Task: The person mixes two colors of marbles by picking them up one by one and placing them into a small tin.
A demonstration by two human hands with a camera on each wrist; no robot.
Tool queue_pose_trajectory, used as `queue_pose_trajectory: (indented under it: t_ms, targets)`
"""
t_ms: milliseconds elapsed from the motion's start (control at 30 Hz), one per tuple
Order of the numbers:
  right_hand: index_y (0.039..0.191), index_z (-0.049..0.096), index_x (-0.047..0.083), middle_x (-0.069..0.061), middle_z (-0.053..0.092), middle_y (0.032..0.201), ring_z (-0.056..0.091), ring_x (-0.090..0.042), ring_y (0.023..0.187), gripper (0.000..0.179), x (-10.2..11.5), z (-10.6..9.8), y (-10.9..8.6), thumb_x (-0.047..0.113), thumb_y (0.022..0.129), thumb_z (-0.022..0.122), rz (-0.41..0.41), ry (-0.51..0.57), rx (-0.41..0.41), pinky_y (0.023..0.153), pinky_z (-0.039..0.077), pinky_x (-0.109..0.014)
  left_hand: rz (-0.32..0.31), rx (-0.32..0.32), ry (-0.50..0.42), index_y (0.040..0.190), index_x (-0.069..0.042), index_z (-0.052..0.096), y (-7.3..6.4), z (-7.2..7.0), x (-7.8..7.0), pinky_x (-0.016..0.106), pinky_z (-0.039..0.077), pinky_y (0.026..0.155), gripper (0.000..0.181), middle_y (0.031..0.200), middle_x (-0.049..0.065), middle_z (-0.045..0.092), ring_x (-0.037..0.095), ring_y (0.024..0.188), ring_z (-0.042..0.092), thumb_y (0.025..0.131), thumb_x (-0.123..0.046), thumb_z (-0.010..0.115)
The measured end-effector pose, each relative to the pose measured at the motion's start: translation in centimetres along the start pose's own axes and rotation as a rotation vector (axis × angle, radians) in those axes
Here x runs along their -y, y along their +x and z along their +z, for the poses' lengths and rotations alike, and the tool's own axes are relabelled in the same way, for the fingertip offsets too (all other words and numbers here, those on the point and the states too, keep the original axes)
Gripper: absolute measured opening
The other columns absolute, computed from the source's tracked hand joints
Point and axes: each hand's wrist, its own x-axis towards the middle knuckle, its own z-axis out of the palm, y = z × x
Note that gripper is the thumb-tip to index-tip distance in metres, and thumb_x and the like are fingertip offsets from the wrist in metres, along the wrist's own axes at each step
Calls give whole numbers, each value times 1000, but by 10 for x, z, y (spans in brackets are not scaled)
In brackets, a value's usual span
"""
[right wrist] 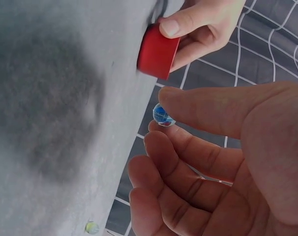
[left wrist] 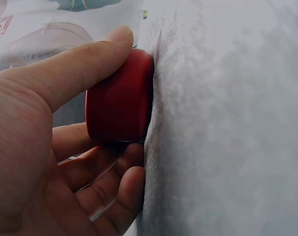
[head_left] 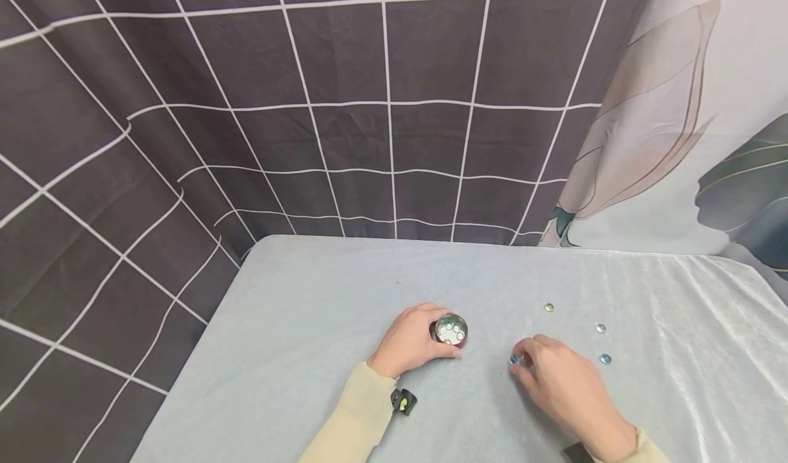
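- From where I stand, the left hand (head_left: 409,340) has its thumb and fingers wrapped round the red cup (left wrist: 120,101), which looks upright on the cloth-covered table (head_left: 295,312). Pale round shapes show at its mouth; I can't tell what they are.
- The right hand (head_left: 563,381) pinches a blue marble (right wrist: 163,114) between thumb and forefinger, its other fingers loosely curled. That marble is off the cloth, right of the cup and apart from it.
- I'd want the pinch light and square across the marble's middle; smooth glass could slip out and roll.
- For the cup, gentle downward pressure would likely steady it better than a hard squeeze, with fingertips off the rim.
- Between the hands there is open room, so a low, slow path looks easy.
- The green marble (head_left: 549,307) lies nearest the far edge, where the gridded curtain (head_left: 345,135) hangs. The clear marble (head_left: 600,327) and the second blue marble (head_left: 606,358) lie toward the right edge, near the right hand; lifting over them seems safer than sweeping.
- The left edge is well apart from the cup; the near edge is out of sight.
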Motion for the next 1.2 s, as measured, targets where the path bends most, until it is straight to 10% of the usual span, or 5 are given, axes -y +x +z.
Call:
queue_pose_trajectory:
  t_ms: [1200]
  targets:
    - [85, 71, 17, 11, 54, 74, 50, -6, 64, 15, 15, 0, 12, 15, 77, 83, -60, 28, -40, 55, 47, -32, -3, -2, -13, 122, -18, 73, 0, -1, -1, 27, 48, 99, 57, 122, -5, 68, 12, 113, 62, 73, -41, 90]
